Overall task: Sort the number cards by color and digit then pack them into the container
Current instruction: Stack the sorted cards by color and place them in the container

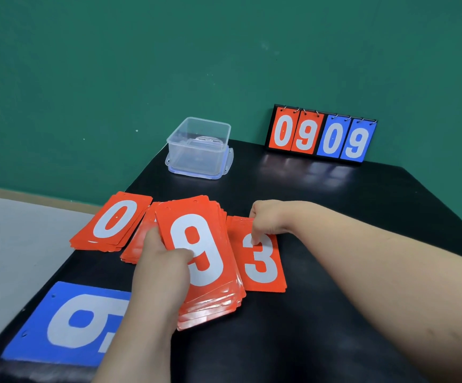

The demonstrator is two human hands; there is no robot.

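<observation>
On my remote feed, a person sorts number cards on a black table (321,211). The left hand (163,269) grips a thick stack of red cards (210,294), fingers wrapped around its near-left edge and thumb pressed on the top card's white 9. The right hand (271,217) pinches the upper left corner of a red 3 card (263,266), thumb on its face and the other fingers curled at its top edge; the card lies flat just right of the stack. I see a red pile topped by a 0 (113,222) at the table's left edge, and another red pile (137,244) partly hidden behind the left hand. A blue card (66,322) lies sideways at the near-left corner. The clear plastic container (196,158) stands open at the far edge, well apart from the cards, left of a flip scoreboard (321,134) reading 09 09.
</observation>
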